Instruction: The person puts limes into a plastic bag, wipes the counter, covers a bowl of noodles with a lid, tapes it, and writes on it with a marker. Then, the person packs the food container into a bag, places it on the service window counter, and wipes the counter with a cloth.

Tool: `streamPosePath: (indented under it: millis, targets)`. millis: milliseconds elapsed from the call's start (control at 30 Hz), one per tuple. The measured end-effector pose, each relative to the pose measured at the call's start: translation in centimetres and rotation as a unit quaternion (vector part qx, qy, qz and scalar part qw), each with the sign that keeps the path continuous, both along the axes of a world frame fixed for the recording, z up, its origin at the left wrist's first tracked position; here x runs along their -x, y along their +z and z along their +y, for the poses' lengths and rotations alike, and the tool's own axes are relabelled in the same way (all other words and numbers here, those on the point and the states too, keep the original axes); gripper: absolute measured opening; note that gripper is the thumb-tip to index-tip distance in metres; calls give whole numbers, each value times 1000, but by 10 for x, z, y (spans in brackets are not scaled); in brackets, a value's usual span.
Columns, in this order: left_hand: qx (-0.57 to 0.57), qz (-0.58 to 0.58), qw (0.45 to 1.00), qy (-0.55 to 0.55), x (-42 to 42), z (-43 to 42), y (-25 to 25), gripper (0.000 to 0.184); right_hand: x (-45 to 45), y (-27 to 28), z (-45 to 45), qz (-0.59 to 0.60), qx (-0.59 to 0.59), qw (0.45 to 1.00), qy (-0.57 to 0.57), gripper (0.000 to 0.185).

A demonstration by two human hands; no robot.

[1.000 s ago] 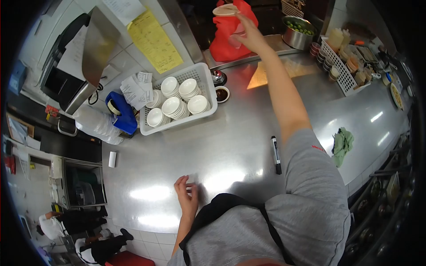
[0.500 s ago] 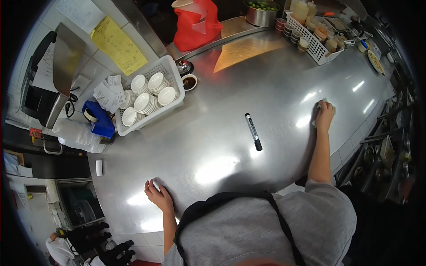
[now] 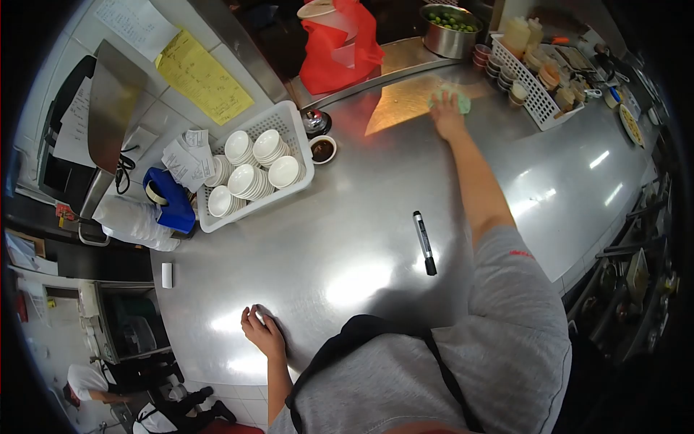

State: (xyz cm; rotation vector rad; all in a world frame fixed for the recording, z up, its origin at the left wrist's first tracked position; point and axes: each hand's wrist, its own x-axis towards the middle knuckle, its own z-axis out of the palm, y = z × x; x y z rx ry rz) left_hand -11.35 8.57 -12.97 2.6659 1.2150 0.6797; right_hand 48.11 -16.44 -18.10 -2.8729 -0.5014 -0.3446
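My right hand (image 3: pixel 448 117) presses a pale green cloth (image 3: pixel 460 102) flat on the steel counter (image 3: pixel 347 217), near its back edge and beside an orange reflection. My left hand (image 3: pixel 264 334) rests low on the counter near my body. Its fingers are curled around a small white object (image 3: pixel 259 316), mostly hidden, whose kind I cannot make out. Between the two arms lies a black-and-silver marker pen (image 3: pixel 424 243), touched by neither hand.
A white basket (image 3: pixel 300 181) of stacked small dishes stands at the back left, beside a bell (image 3: pixel 316 123) and sauce cup (image 3: pixel 322 149). A red bag (image 3: pixel 340 61), a pot (image 3: pixel 452 43) and a condiment basket (image 3: pixel 535 108) line the back. A co-worker (image 3: pixel 90 380) is at lower left.
My right hand has swept the cloth from the right side of the counter leftward and away to the back edge. My left hand has barely moved; the view has shifted slightly.
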Motion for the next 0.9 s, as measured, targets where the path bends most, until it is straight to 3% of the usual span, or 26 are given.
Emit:
streamPosePath:
  millis: [67,133,167,233,267,300,367,467,500,533,567,633,700,800,867,900]
  targets:
    - [1,15,1000,3,-3,0,1,28,-62,-19,-4,-12,-29,999,5,49]
    - [2,28,1000,9,-4,4,1,28,-113,-29,2,34,48,993,-105,49]
    - [2,32,999,8,-5,4,1,30,-106,-16,16,34,50,993,-99,49]
    - [8,40,999,7,-3,2,2,32,-64,27,47,69,255,963,56,47]
    - [12,40,999,8,-4,2,2,31,-57,11,62,54,55,991,111,43]
    - [15,40,999,9,-5,2,2,31,-42,4,76,37,-147,975,161,41]
    - [13,37,999,6,-4,2,1,30,-5,12,80,99,-193,935,280,34]
    - [8,28,1000,0,-2,3,0,30,27,36,62,182,-179,901,351,26]
    - [8,24,1000,0,-1,3,0,29,46,59,55,179,-178,902,351,26]
    - [8,21,1000,1,0,3,0,29,71,91,50,290,-182,888,308,23]
    - [10,16,1000,-2,0,3,0,29,97,109,48,395,-183,861,262,21]
    - [12,8,1000,1,2,3,0,29,149,107,49,429,-417,719,353,20]
    - [9,-6,1000,-15,4,4,-1,29,215,117,54,431,-452,681,381,21]
    - [15,-22,999,-17,7,4,-1,30,275,114,61,375,-423,686,458,22]
    - [26,-38,999,-20,11,5,-2,33,286,106,45,151,-282,859,399,36]
    - [25,-37,999,-29,14,6,-4,33,283,102,32,147,-238,911,302,40]
